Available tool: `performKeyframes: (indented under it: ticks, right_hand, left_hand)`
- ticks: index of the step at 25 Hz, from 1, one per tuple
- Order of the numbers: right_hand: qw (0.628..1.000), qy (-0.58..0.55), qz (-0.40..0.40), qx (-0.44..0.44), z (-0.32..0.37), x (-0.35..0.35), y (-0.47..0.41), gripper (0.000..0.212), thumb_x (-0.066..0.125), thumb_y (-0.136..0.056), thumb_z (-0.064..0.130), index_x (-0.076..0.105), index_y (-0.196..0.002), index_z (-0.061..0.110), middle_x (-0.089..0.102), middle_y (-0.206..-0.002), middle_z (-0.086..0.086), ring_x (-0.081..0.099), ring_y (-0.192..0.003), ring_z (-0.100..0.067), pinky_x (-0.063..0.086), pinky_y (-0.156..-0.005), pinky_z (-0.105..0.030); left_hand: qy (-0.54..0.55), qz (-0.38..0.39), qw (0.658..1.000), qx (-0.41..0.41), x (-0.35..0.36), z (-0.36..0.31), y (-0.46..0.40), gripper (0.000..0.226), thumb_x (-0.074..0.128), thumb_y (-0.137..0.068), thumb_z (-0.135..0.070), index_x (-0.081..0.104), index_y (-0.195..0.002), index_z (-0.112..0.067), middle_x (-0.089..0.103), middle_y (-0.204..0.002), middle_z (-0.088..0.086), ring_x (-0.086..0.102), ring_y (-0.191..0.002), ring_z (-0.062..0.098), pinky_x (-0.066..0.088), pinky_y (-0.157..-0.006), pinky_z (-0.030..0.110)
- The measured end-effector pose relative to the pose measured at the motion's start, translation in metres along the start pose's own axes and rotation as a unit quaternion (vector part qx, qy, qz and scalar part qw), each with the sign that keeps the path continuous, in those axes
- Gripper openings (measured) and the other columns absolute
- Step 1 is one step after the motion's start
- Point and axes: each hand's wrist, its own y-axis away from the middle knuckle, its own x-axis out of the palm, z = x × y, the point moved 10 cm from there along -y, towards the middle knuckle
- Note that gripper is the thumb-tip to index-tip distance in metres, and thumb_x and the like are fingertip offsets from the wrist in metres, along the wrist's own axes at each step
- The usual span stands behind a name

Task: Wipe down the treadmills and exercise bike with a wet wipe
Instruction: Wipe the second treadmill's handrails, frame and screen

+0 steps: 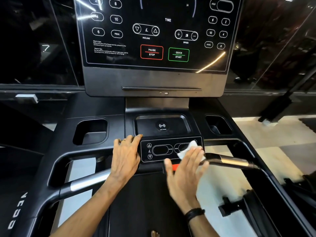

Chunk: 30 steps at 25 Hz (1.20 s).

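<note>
Head view, looking down from the person's own eyes: the right hand's fingers (196,156) lie flat and straight, pressing the wet wipe (189,149) onto the right end of the small control panel (160,150) on the treadmill (89,132). The left hand (126,153) rests with loosely curled fingers on the console edge just beside that panel, holding nothing.

The risk I see is the flat palm pushing a speed key through the wipe, or catching the red tab (175,167) just below the panel; the large display (159,31) above sits dark apart from its printed labels, so whether the machine is powered is unclear. Moisture could also pool in the charging tray (162,124).

Most of the wipe is hidden under the fingers, which are motion-blurred. The panel's right keys are covered, and the belt below is too dark to read.
</note>
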Motion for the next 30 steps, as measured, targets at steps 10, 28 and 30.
performKeyframes:
  ticks: [10, 28, 30]
  right_hand:
    - [0.953, 0.094, -0.001, -0.289, 0.067, 0.01, 0.04, 0.079, 0.017, -0.102, 0.066, 0.01, -0.161, 0.014, 0.004, -0.169, -0.004, 0.005, -0.156, -0.027, 0.0, -0.121, -0.054]
    - [0.916, -0.329, 0.079, 0.216, -0.027, 0.023, 0.008, 0.105, 0.026, -0.094, 0.074, -0.028, -0.151, 0.005, -0.039, -0.158, -0.014, -0.028, -0.15, -0.024, -0.013, -0.123, -0.038]
    - [0.89, -0.367, 0.094, 0.252, -0.017, 0.023, 0.006, 0.106, 0.03, -0.094, 0.07, -0.028, -0.151, 0.004, -0.04, -0.157, -0.015, -0.029, -0.15, -0.024, -0.011, -0.124, -0.041]
  left_hand:
    - [0.03, 0.0, 1.0, -0.006, -0.004, 0.006, 0.001, 0.064, 0.059, -0.067, 0.013, 0.064, -0.125, -0.012, 0.061, -0.081, 0.008, 0.054, -0.061, 0.029, 0.04, -0.07, 0.042]
    - [0.015, -0.001, 1.0, -0.005, -0.003, 0.003, 0.0, 0.06, 0.062, -0.067, 0.012, 0.065, -0.123, -0.01, 0.062, -0.081, 0.01, 0.055, -0.059, 0.031, 0.041, -0.072, 0.043]
    - [0.011, -0.005, 1.0, -0.011, -0.004, 0.003, 0.0, 0.059, 0.061, -0.068, 0.012, 0.065, -0.122, -0.01, 0.063, -0.081, 0.01, 0.055, -0.059, 0.031, 0.04, -0.073, 0.043]
